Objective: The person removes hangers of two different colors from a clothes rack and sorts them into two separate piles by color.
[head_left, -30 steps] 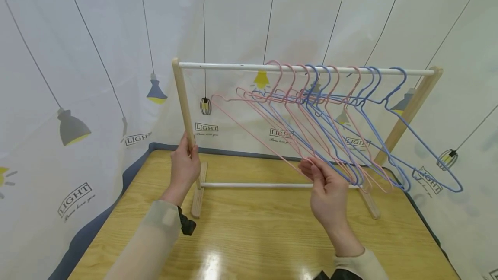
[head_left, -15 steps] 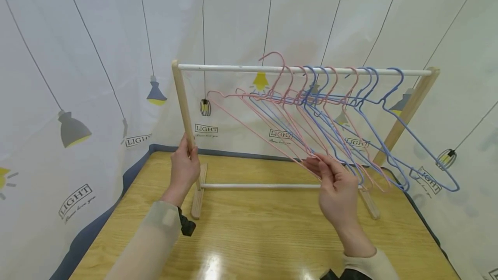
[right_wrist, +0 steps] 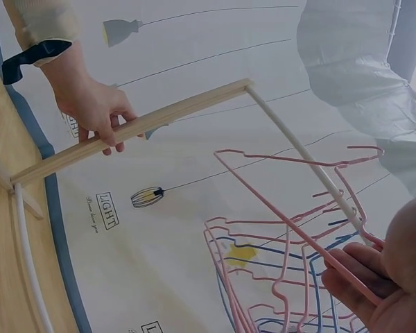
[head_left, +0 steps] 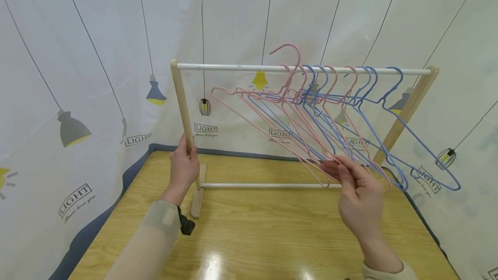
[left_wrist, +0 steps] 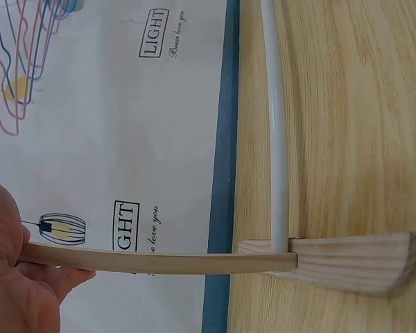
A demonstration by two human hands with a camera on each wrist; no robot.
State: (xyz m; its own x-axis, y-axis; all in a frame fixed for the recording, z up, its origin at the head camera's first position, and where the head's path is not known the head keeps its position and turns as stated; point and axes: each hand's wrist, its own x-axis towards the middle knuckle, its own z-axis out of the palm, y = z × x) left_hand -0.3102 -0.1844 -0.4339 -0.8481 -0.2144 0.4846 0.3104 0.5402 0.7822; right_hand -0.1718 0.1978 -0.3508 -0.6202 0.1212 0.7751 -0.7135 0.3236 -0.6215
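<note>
In the head view, my left hand [head_left: 184,167] grips the left wooden post [head_left: 182,103] of a clothes rack; the left wrist view shows the post [left_wrist: 159,261] between thumb and fingers. My right hand [head_left: 362,198] holds a pink wire hanger [head_left: 299,57] by its lower right corner, thumb on the near side. This hanger's hook stands above the white top rail [head_left: 233,68], its tip pointing left. In the right wrist view, the held hanger [right_wrist: 291,223] runs into the fingers [right_wrist: 353,277]. Several pink and blue hangers hang behind it.
A blue hanger [head_left: 402,77] hangs farthest right, near the right post [head_left: 410,107]. The white lower bar [head_left: 264,186] joins the feet, the left foot [head_left: 198,198] resting on the wooden table [head_left: 249,237]. A lamp-printed curtain [head_left: 116,77] surrounds the table.
The pink hanger's hook has risen off the top rail and shifted right. My right hand has moved right and slightly down with it. The left hand stays on the post.
</note>
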